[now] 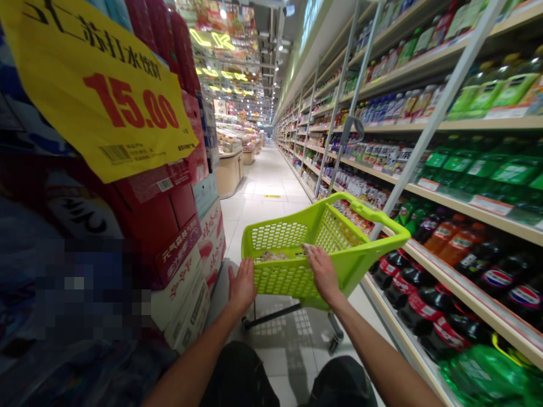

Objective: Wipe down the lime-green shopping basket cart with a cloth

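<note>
A lime-green shopping cart [271,280] stands sideways in front of my knees, its handle end to the right. My left hand [243,284] rests against its left corner, fingers stretched out and thumb apart. Over the near side rim lies my right hand [323,276], with its fingers reaching across the edge into the basket; its thumb is hidden. A small pale patch shows at those fingertips, too blurred to name. Inside the basket lies a pale, lumpy item [274,256], partly hidden by the mesh wall.
Stacked drink cartons [178,243] rise close on the left under a yellow price sign [127,107]. Shelves of soda bottles [479,282] line the right side. The tiled aisle [265,175] runs ahead past wooden display counters [231,172].
</note>
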Demonstrator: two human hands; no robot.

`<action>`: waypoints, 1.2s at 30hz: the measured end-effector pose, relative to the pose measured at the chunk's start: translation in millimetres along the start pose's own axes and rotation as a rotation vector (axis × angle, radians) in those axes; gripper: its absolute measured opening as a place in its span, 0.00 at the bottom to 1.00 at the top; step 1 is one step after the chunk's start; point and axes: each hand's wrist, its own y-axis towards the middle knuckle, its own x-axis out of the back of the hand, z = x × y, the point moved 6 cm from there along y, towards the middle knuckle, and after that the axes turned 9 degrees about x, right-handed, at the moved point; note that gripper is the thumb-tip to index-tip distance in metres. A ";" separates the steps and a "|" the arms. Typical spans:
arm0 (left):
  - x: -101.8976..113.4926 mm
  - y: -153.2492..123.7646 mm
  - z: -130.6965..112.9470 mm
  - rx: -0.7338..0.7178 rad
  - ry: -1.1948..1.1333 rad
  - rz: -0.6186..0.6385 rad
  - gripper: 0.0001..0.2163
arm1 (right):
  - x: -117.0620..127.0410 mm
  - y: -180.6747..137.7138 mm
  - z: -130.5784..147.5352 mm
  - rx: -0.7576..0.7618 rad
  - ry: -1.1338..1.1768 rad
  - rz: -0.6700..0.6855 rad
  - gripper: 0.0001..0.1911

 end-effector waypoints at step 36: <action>-21.2 -18.5 -77.2 -0.350 0.038 0.142 0.33 | 42.9 -85.3 19.0 -0.408 0.032 -0.005 0.23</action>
